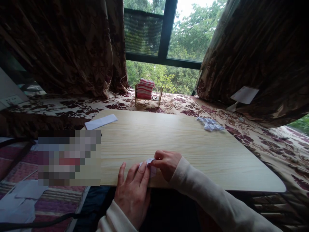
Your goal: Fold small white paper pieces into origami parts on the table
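A small piece of folded white paper (153, 173) lies near the front edge of the light wooden table (188, 141). My left hand (132, 188) rests over its left part with the fingers stretched and spread, pressing it down; the thumb is hidden. From the right, my right hand (167, 163) pinches the paper's upper edge between thumb and curled forefinger. Both hands meet at the paper and cover much of it, so its full shape cannot be made out.
A flat folded white paper stack (101, 122) lies at the table's far left corner. Several folded paper pieces (210, 124) are heaped at the far right. Behind stand a small rack with pink striped cloths (145, 89) and a white lamp (244, 95). Loose paper (19, 206) lies lower left.
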`<state>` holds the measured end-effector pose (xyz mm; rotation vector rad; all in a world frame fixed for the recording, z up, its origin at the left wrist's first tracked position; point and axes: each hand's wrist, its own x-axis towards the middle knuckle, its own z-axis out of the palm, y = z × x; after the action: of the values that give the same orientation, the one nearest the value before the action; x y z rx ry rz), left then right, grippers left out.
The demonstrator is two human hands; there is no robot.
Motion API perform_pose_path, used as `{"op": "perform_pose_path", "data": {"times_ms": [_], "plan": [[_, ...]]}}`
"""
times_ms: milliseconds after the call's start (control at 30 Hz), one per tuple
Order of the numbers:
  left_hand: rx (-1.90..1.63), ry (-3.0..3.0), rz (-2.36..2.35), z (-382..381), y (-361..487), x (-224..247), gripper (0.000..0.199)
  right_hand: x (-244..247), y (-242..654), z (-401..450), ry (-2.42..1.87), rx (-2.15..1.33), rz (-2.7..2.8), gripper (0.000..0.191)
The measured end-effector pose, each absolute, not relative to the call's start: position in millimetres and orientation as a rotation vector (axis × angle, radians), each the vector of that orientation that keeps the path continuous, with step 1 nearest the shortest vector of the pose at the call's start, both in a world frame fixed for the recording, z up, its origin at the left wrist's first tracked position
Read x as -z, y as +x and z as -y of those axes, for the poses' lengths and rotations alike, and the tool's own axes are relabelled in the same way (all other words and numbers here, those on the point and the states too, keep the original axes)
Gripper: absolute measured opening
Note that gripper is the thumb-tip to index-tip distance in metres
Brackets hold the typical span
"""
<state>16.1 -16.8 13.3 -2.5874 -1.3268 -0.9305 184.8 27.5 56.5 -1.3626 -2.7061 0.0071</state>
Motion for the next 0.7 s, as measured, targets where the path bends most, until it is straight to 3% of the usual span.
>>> {"op": "perform_pose_path", "data": {"times_ms": [300,700], "plan": [[0.907,-2.591,1.308,14.5,14.3,-14.7,0.039,-54.1,185.1,-17.7,-1.397,0.320,2.776,0.020],[0.881,-2.607,1.307,14.7,13.8,-16.1,0.038,-61.1,181.0,-3.0,-1.477,0.347,2.809,0.020]]}}
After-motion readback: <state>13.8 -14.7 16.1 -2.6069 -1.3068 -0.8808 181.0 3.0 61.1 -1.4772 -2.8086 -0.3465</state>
